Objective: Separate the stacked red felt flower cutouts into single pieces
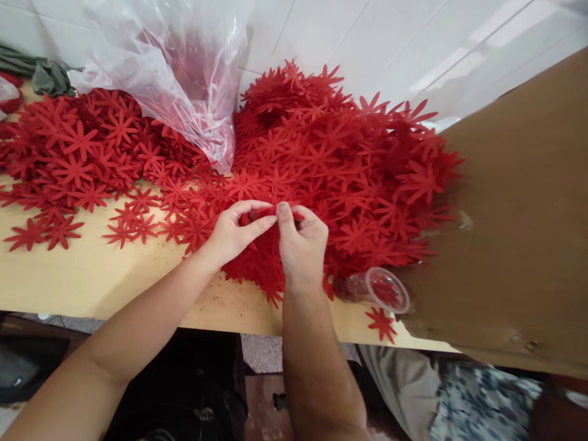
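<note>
Left hand: the person's left hand (232,231) comes in from the left, thumb and forefinger bent to a near-closed ring, their tips pinching at a small red piece (263,212).
Right hand: the right hand (303,242) is curled, its thumb pressed on top, and appears to grip the same red piece from the other side.
Red piece: right between the two sets of fingertips, above the near edge of the red flower heap (316,153); what shows of it runs roughly side to side, from one hand to the other (most of its outline is covered, so its true long axis cannot be told).
Nearer hand: neither; the thumbs all but meet over it.
Heap: flat, many-petalled red shapes, spread over the desk (147,278) behind and around the hands.
Plastic bag: the clear bag (197,79) stands against the wall, behind and left of the hands.
Cup: the clear cup (356,289) lies on its side, right of the right wrist, with one loose flower (381,324) just beside its mouth.
</note>
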The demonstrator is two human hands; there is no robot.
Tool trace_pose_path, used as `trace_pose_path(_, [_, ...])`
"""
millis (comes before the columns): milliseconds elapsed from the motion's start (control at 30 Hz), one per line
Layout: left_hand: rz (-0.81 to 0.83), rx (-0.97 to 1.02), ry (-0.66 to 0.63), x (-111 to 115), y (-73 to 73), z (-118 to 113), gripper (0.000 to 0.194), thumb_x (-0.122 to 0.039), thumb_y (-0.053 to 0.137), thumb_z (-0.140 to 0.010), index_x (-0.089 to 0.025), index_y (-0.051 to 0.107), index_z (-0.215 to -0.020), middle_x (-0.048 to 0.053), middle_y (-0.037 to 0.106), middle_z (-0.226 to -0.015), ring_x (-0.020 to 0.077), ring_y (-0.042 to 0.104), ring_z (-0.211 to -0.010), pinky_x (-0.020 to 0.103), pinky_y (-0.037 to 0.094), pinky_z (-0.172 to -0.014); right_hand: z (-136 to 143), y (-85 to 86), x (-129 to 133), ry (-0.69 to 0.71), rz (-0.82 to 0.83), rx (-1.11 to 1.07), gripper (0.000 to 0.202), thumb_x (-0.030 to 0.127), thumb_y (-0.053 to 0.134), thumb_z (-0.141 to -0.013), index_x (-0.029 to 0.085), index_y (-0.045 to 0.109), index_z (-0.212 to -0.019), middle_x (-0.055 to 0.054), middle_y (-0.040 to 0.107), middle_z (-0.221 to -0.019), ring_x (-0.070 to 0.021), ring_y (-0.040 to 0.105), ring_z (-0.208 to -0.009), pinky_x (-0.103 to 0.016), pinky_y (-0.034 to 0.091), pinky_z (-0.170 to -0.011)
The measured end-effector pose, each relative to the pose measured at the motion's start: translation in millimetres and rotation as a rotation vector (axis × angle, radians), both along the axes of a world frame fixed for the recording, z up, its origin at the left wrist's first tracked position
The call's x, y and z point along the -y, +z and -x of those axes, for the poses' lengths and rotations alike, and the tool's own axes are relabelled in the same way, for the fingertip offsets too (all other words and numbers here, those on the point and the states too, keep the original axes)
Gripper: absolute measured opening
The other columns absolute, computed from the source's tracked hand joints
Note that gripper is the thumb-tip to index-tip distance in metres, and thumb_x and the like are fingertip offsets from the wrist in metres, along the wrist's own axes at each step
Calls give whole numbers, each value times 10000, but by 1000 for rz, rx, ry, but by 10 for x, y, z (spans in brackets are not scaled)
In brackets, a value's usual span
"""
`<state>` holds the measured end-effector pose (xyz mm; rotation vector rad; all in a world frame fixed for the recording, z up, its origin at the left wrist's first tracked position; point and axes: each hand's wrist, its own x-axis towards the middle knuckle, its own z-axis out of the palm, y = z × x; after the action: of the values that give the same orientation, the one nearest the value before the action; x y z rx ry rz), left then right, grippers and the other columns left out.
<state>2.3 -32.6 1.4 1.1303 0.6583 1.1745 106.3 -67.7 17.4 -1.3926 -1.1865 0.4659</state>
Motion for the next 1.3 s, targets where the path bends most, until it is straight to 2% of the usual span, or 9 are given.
trace_pose_path(200, [112, 80, 91, -38, -31, -5, 133, -305, 596, -708, -173, 607, -696, -38, 568, -688, 74, 493, -688, 225, 390, -738, -25, -40, 16, 215, 35, -145, 245, 420, 639, -719, 187, 572, -760, 24, 564, -693, -90, 511, -645, -245, 433, -641])
trace_pose_path(367, [153, 87, 122, -58, -29, 12, 129, -289, 583, -722, -173, 576, -667, -51, 505, -621, 67, 456, -636, 211, 389, -706, -75, -36, 29, 112, 14, -211, 313, 390, 630, -733, 175, 462, -580, 66, 392, -537, -44, 344, -487, -190, 309, -474])
trace_pose_path(467, [230, 79, 211, -111, -42, 45, 106, -273, 555, -750, -181, 572, -700, -49, 494, -611, 70, 460, -628, 215, 400, -699, -121, -51, 3, 53, -32, -357, 328, 404, 638, -719, 181, 440, -582, 69, 400, -539, -39, 364, -477, -178, 316, -453])
trace_pose_path(633, [35, -53, 183, -146, -88, 34, 162, -189, 596, -720, -169, 615, -880, 8, 621, -862, 103, 528, -811, 251, 416, -820, -163, -76, -43, 68, -60, -457, 317, 380, 746, -590, 208, 508, -711, 43, 581, -705, -78, 537, -588, -210, 452, -522])
trace_pose_path(733, [-43, -117, 166, -124, -130, -4, 350, -164, 654, -676, -178, 598, -1022, 21, 625, -945, 119, 531, -858, 274, 415, -853, -174, -87, -53, 41, -109, -406, 329, 337, 767, -568, 214, 527, -757, 41, 601, -738, -81, 562, -624, -222, 478, -578])
trace_pose_path(833, [-68, -124, 138, -106, -134, -8, 398, -201, 655, -696, -203, 585, -1088, 18, 628, -962, 131, 544, -886, 292, 413, -871, -196, -106, -63, -17, -147, -350, 302, 328, 759, -584, 204, 538, -748, 44, 587, -719, -74, 555, -635, -222, 471, -625])
trace_pose_path(1033, [-94, -79, 7, -52, -88, -17, 371, -273, 687, -670, -167, 622, -1020, 55, 627, -1034, 162, 561, -937, 326, 412, -894, -183, -119, -64, -26, -60, -304, 245, 356, 709, -647, 188, 533, -677, 57, 515, -611, -54, 467, -524, -204, 412, -531])
trace_pose_path(1200, [-18, -29, 7, -26, -89, -32, 221, -327, 671, -673, -151, 636, -802, 28, 638, -851, 127, 563, -827, 297, 415, -853, -107, -89, -41, 117, -46, -269, 230, 358, 707, -650, 198, 564, -732, 23, 595, -740, -86, 551, -683, -235, 471, -672])
trace_pose_path(1300, [49, 34, 30, -37, -57, -13, 177, -326, 644, -696, -161, 585, -668, -34, 566, -664, 74, 504, -657, 240, 412, -723, -137, -91, -38, 144, -6, -274, 255, 359, 720, -631, 211, 583, -787, 13, 612, -783, -95, 555, -670, -243, 475, -628])
